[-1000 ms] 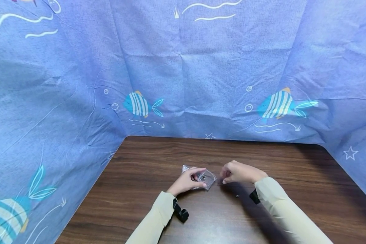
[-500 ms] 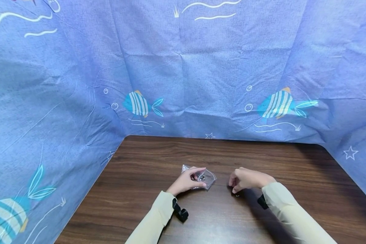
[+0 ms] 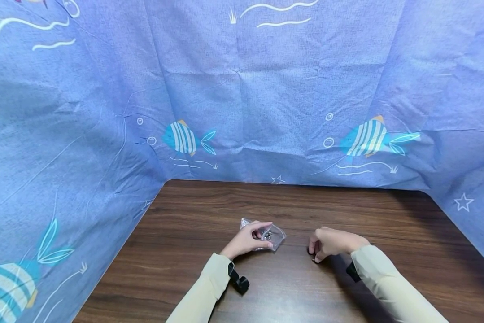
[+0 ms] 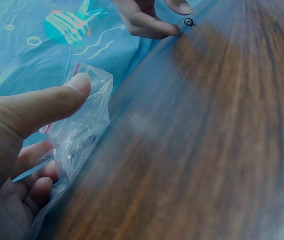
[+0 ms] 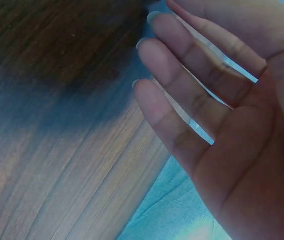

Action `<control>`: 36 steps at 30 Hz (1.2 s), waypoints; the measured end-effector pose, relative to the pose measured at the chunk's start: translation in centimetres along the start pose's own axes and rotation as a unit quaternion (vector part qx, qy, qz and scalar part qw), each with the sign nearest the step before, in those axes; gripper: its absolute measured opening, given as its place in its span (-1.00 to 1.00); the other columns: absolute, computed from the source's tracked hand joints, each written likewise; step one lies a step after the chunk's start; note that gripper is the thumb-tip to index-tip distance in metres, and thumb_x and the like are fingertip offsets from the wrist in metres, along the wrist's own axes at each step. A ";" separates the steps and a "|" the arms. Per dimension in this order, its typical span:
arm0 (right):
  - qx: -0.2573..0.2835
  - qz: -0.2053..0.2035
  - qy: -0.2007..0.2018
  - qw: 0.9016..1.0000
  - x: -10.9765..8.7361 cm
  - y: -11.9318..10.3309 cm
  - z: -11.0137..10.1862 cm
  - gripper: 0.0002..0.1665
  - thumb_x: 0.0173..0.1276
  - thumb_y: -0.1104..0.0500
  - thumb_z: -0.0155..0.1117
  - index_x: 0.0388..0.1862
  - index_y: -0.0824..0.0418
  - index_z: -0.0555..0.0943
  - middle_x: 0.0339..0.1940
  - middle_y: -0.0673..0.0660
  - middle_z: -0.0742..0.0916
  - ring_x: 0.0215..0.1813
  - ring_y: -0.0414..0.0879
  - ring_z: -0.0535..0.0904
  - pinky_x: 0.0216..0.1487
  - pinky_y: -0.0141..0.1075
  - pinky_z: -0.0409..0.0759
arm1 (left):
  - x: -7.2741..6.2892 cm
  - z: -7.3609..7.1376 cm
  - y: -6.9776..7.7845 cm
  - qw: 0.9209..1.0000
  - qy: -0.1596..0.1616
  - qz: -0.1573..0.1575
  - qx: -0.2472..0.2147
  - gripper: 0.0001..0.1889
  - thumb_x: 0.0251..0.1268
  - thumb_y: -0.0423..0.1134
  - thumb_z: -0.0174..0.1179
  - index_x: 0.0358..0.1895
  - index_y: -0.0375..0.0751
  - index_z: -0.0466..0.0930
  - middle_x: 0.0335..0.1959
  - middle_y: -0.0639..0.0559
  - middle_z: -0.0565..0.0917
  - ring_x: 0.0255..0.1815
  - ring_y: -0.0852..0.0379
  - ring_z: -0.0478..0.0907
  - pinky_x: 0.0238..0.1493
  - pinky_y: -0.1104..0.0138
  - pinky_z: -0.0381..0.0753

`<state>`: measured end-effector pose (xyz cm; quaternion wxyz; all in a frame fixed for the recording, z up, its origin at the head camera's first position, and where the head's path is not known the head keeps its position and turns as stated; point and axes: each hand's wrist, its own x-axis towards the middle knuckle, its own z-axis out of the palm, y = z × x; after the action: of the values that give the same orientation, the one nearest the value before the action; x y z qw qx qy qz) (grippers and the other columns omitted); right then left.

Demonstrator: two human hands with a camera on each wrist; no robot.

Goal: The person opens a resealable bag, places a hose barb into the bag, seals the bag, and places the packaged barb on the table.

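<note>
A clear zip-lock bag (image 3: 278, 236) with several tiny metal pieces inside is held by my left hand (image 3: 245, 241), thumb and fingers spread around its mouth. The left wrist view shows the bag (image 4: 84, 127) with its red zip line and the left thumb (image 4: 56, 107) against it. On the table to the right, my right hand (image 3: 333, 241) reaches down with its fingertips at a tiny metal screw-like piece (image 3: 313, 260). In the left wrist view this piece (image 4: 189, 22) shows a round head close beside the right thumb tip, with a gap between thumb and fingers.
The wood-grain table (image 3: 209, 202) spreads out around both hands. Behind and to the left hangs a blue cloth (image 3: 282, 98) printed with fish. A black wrist strap (image 3: 238, 280) with a small device sticks out beneath the left sleeve.
My right hand has moved from beside the bag rightward and down to the tiny metal piece on the table. The left hand and bag have stayed in place.
</note>
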<state>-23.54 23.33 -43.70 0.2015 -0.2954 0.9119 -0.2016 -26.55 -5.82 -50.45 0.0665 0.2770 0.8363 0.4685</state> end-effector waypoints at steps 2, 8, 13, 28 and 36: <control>0.001 -0.003 0.000 1.000 0.0 0.1 0.1 -0.80 -0.03 0.23 0.53 -0.45 0.04 0.65 -0.54 -0.18 0.62 -0.48 -0.37 0.47 -0.42 -0.43 0.48 | 0.0 0.0 0.0 1.000 0.001 -0.001 0.000 -0.35 0.05 -0.08 0.44 0.29 -0.03 0.49 -0.21 0.02 0.55 -0.31 0.20 0.43 -0.26 0.45 0.41; 0.005 -0.014 0.001 1.000 -0.2 0.0 0.3 -0.77 -0.03 0.25 0.53 -0.49 0.02 0.62 -0.54 -0.18 0.60 -0.48 -0.38 0.45 -0.44 -0.43 0.47 | 0.0 0.0 0.1 1.000 0.003 -0.003 0.000 -0.34 0.04 -0.08 0.45 0.28 -0.03 0.49 -0.25 0.02 0.55 -0.31 0.19 0.43 -0.27 0.45 0.41; 0.004 -0.029 0.001 1.000 -0.2 -0.1 0.4 -0.78 -0.01 0.27 0.51 -0.52 0.03 0.61 -0.51 -0.16 0.59 -0.48 -0.39 0.44 -0.45 -0.44 0.47 | 0.0 0.0 0.2 1.000 0.003 -0.002 -0.004 -0.34 0.04 -0.10 0.45 0.28 -0.05 0.50 -0.26 0.01 0.55 -0.31 0.16 0.44 -0.27 0.46 0.41; -0.027 -0.057 0.010 0.998 0.0 -0.4 0.5 -0.86 0.12 0.32 0.39 -0.50 0.09 0.66 -0.54 -0.19 0.62 -0.51 -0.43 0.41 -0.46 -0.47 0.47 | 0.0 -0.1 0.1 1.000 0.003 -0.006 -0.006 -0.34 0.03 -0.10 0.46 0.28 -0.04 0.49 -0.25 0.00 0.55 -0.30 0.19 0.43 -0.26 0.45 0.41; -0.044 -0.070 0.021 0.996 0.3 -0.5 0.3 -0.86 0.19 0.32 0.34 -0.48 0.09 0.69 -0.51 -0.18 0.67 -0.49 -0.45 0.44 -0.45 -0.48 0.48 | 0.0 0.0 0.0 1.000 0.001 0.004 -0.008 -0.35 0.04 -0.11 0.45 0.28 -0.05 0.50 -0.24 -0.01 0.55 -0.32 0.20 0.42 -0.27 0.45 0.40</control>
<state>-23.36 22.69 -43.74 0.1541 -0.3630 0.9008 -0.1817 -26.53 -5.83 -50.50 0.0660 0.2793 0.8316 0.4755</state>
